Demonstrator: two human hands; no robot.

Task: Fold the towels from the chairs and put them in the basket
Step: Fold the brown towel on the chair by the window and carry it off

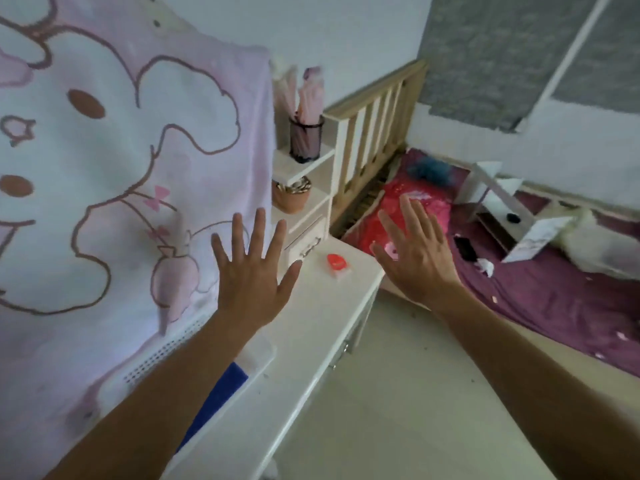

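both hands up in front, palms away, fingers straight & spread wide, holding nothing. left hand sits over the right edge of the pink towel; can't tell if it touches. right hand is off the desk edge, in front of the bed. the towel, w/ a cartoon print, hangs spread out and fills the left side, draped over a white perforated rim, maybe the basket, can't tell. blue cloth shows under the left forearm, on the desk. small red thing on the desk btwn the hands. pen cup on a shelf behind. red pillow & phone on the bed.
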